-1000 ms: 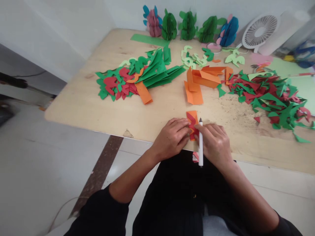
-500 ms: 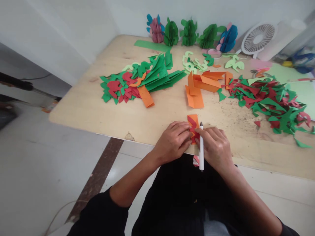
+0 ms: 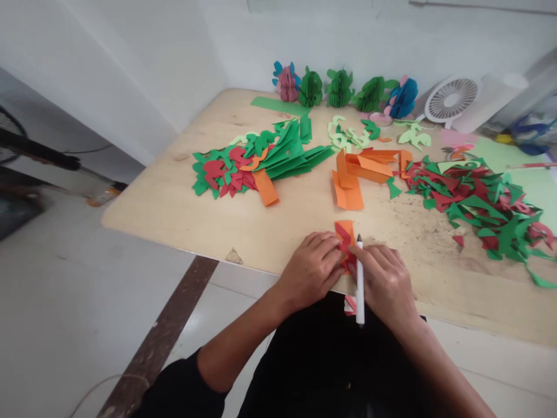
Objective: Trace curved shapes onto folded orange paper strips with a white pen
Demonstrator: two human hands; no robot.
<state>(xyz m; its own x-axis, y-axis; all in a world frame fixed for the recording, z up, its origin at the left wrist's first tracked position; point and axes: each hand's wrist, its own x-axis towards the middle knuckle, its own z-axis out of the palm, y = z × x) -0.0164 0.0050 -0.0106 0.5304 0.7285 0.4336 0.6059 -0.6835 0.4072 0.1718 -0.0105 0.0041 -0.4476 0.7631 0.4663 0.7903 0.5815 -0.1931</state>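
At the table's front edge lies an orange paper piece with a curvy red paper cutout on top of it. My left hand presses both from the left, its fingers bent and close together over the papers. From the right, my right hand touches the same papers with its fingertips. A white pen is tucked in that hand, dark tip pointing away from me. Fingers hide the lower part of the cutout.
Folded orange strips lie ahead. Leftward are stacked green strips and red cutouts; rightward, a scrap pile. Along the wall stand green paper figures and a white fan.
The camera view has tilted up a little, so everything sits lower in the picture. Both hands, the papers and the pen keep nearly the same arrangement.
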